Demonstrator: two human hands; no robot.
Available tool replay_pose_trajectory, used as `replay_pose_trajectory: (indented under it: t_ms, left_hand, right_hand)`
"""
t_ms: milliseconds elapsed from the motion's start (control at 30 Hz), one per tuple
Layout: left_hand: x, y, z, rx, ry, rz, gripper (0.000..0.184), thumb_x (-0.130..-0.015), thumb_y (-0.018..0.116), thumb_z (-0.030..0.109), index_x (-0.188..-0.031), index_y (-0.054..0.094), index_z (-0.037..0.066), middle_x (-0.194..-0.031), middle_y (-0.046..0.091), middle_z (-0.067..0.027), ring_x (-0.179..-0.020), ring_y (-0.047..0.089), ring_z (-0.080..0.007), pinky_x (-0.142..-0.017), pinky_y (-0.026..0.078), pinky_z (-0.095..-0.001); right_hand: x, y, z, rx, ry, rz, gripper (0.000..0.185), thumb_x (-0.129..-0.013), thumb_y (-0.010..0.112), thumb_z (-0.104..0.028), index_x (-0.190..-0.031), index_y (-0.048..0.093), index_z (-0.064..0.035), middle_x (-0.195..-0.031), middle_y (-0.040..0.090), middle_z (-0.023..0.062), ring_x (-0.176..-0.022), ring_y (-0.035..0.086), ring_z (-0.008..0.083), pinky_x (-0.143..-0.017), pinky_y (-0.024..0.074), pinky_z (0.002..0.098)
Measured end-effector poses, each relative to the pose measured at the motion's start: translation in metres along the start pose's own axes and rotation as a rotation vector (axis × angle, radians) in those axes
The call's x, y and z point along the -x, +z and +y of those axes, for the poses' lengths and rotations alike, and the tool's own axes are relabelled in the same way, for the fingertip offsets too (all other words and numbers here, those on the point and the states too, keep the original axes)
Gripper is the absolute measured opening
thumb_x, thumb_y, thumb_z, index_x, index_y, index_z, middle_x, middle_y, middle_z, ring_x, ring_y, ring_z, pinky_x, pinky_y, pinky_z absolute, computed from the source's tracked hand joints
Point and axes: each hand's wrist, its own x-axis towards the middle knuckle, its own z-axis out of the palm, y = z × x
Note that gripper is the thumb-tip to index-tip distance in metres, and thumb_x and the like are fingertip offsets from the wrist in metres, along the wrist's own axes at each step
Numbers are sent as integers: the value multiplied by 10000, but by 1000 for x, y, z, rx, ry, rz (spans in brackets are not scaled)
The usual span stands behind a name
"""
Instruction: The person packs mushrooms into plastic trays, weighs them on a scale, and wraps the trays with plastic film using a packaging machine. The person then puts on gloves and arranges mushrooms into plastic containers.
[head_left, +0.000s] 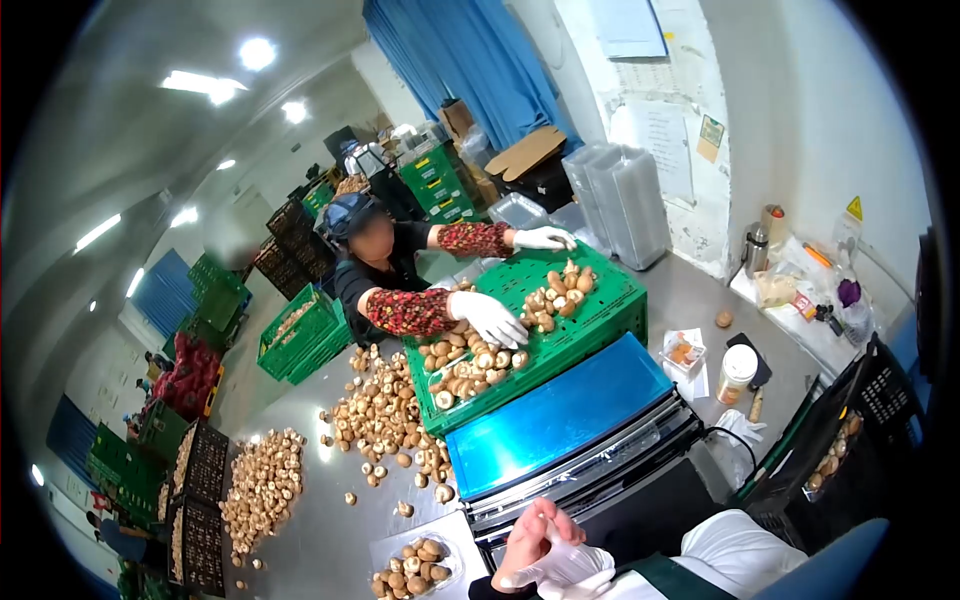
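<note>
My left hand (530, 535), its skin bare, is at the bottom of the view with fingers bent, closed on the thin white glove (562, 560) between my hands. Close against it is my right hand (582, 574), covered in white glove material; its fingers are partly hidden and their pose is unclear. Just beyond my hands stands a wrapping machine with a shiny blue top (560, 415). To the left, a pack of mushrooms (412, 570) sits on a pale surface.
Across the machine, a person in white gloves (490, 318) reaches over mushrooms on an upturned green crate (590, 330). Loose mushrooms (385, 410) cover part of the metal table. A white jar (737, 372) stands right, near a black crate (850, 470).
</note>
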Motion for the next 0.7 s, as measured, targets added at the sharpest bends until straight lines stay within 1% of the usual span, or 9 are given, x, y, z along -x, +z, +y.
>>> replay_pose_trajectory:
  t_ms: [100, 233, 333, 433, 500, 533, 567, 667, 700]
  left_hand:
    - [-3, -2, -10, 35, -87, -220, 294, -872, 531, 309, -993, 442, 56, -832, 525, -79, -812, 521, -191, -806, 420, -349]
    - [9, -1, -51, 360, -145, -241, 187, -901, 461, 228, -1008, 497, 80, -932, 516, -49, -833, 497, -191, -743, 410, -347]
    - [17, -16, -70, 184, -302, -218, 200, -896, 477, 200, -1051, 492, 75, -961, 518, -40, -870, 495, -175, -770, 406, -322]
    - [28, -42, -79, -315, -485, -145, 227, -890, 494, 172, -1093, 486, 69, -989, 520, -32, -907, 493, -159, -797, 402, -297]
    - [38, -63, -83, -642, -562, -56, 251, -887, 505, 153, -1121, 483, 66, -1008, 521, -26, -931, 492, -148, -815, 400, -280]
    - [43, -71, -83, -743, -568, 9, 265, -885, 510, 144, -1135, 481, 64, -1017, 522, -23, -943, 491, -143, -824, 398, -272]
    - [49, -78, -83, -782, -554, 76, 279, -883, 516, 135, -1150, 480, 62, -1027, 523, -20, -956, 491, -138, -833, 397, -263]
    - [69, -86, -74, -704, -390, 211, 269, -875, 529, 122, -1133, 488, 55, -975, 516, -2, -917, 478, -91, -788, 387, -199]
    - [73, -91, -73, -720, -378, 227, 266, -876, 522, 110, -1133, 487, 52, -975, 513, -6, -917, 475, -95, -794, 385, -202]
  right_hand:
    - [-1, -2, 2, 152, -1, 77, 424, -724, 572, -363, -981, 330, -127, -862, 456, 97, -438, 463, 134, -420, 405, 240]
    - [-1, 0, 0, 405, -7, 202, 313, -732, 576, -287, -878, 372, -100, -761, 456, 73, -452, 454, 127, -432, 392, 237]
    - [4, 3, -8, 629, -34, 313, 240, -738, 580, -230, -801, 404, -79, -685, 456, 56, -462, 446, 122, -441, 383, 234]
    - [19, 16, -25, 817, -122, 469, 188, -744, 583, -173, -725, 435, -59, -610, 456, 38, -472, 439, 118, -450, 373, 232]
    - [39, 37, -51, 823, -383, 497, 174, -748, 585, -135, -673, 456, -46, -559, 456, 26, -479, 434, 114, -456, 367, 230]
    - [52, 53, -66, 686, -553, 332, 152, -687, 570, -97, -657, 424, -65, -578, 423, 8, -514, 420, 123, -483, 363, 257]
    - [82, 58, -85, 1152, -797, 760, 90, -671, 529, -102, -678, 439, -94, -556, 390, -15, -473, 376, 132, -470, 355, 260]
    - [111, 132, -118, 537, -1527, 614, 395, -919, 396, -366, -579, 369, -167, -482, 334, -50, -394, 341, 64, -363, 291, 215]
    - [133, 143, -125, 728, -1605, 514, 421, -931, 363, -372, -561, 337, -172, -466, 303, -52, -370, 301, 58, -343, 253, 200]
